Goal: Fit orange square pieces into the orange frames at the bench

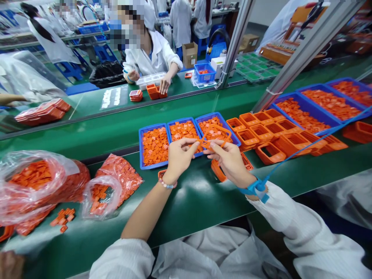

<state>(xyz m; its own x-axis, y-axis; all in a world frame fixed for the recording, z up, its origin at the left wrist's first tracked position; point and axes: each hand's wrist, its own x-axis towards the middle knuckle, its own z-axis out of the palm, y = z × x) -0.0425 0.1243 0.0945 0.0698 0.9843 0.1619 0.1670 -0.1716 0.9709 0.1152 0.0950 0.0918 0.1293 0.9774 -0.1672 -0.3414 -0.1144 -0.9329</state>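
An orange plastic frame (230,135) with a large opening is held up in front of me, over the blue trays. My right hand (229,161) is closed on its near side, thumb and fingers pinching the rim. My left hand (180,157) is closed too, its thumb and forefinger pinched at the frame's left end; whether a small piece also sits between those fingertips is hidden. Beneath my right hand, another orange frame (218,171) lies on the green bench. Small orange pieces fill the left blue tray (142,157), the middle tray (170,124) and the right tray (219,115).
Stacked orange frames (261,131) stand to the right, with larger blue bins (328,126) behind. Plastic bags (66,180) of orange pieces and loose pieces (63,217) lie left. A blue cord (305,148) runs from my right wrist. Across the bench, a co-worker's hand (165,82) touches stacked frames.
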